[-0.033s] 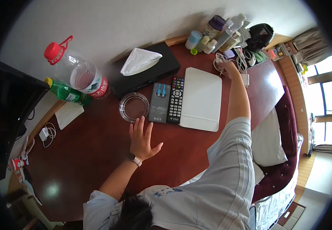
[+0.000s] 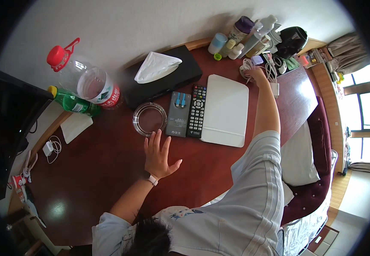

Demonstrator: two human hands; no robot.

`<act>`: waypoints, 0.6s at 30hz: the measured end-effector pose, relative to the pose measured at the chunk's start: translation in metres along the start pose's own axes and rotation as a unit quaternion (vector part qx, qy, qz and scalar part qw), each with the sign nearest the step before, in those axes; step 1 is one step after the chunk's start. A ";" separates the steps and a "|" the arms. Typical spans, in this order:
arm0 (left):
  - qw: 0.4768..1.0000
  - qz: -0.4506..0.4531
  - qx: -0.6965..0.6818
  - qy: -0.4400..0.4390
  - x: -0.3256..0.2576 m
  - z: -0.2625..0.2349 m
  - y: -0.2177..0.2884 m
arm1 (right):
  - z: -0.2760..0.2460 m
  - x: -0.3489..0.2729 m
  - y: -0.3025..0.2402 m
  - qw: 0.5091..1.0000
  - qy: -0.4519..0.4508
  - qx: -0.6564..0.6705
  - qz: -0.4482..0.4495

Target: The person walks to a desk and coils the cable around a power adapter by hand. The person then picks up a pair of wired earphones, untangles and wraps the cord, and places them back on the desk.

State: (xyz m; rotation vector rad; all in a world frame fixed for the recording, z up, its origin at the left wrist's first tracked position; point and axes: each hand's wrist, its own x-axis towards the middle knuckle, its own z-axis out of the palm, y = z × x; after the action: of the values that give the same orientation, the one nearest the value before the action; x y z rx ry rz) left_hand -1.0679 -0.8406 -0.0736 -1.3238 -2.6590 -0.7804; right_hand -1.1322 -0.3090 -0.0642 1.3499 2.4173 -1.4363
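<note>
Left hand (image 2: 158, 154) lies flat on the dark red counter (image 2: 99, 179), fingers spread wide, holding nothing; fingertips just near of the round glass ashtray (image 2: 150, 119). Right hand (image 2: 256, 73) is stretched far across to a tangle of white cables (image 2: 250, 66); whether it grips them cannot be told. Between the two hands lie a grey box (image 2: 178, 114), a black remote (image 2: 197, 110) and a white tablet-like slab (image 2: 226, 109), side by side. Far of these is a black tissue box (image 2: 163, 79). Left: a large water jug (image 2: 82, 79) and a green bottle (image 2: 73, 102). Toiletry bottles (image 2: 240, 38) crowd the far right corner.
</note>
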 end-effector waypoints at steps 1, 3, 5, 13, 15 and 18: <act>0.999 0.020 -0.028 -0.009 0.006 0.004 0.011 | -0.033 0.018 0.034 0.981 0.132 -0.047 -0.131; 1.000 -0.014 0.007 -0.021 -0.004 -0.005 -0.004 | 0.023 0.004 -0.012 0.956 0.228 -0.160 -0.090; 0.999 -0.017 0.011 -0.024 -0.001 -0.004 -0.004 | 0.032 -0.002 -0.007 0.941 0.254 -0.191 -0.115; 1.000 -0.009 0.003 -0.006 0.003 -0.003 -0.001 | 0.040 -0.010 0.030 0.860 0.263 -0.315 -0.303; 1.000 -0.011 0.003 -0.005 0.003 -0.005 0.000 | 0.042 -0.013 0.032 0.845 0.287 -0.383 -0.237; 1.000 -0.010 0.001 -0.005 0.003 -0.004 0.001 | 0.042 -0.019 0.033 0.811 0.383 -0.252 -0.363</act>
State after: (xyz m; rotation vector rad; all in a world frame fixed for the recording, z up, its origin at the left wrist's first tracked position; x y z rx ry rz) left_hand -1.0697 -0.8401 -0.0685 -1.3060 -2.6832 -0.7769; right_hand -1.1137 -0.3454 -0.1029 0.9974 3.7161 -0.0687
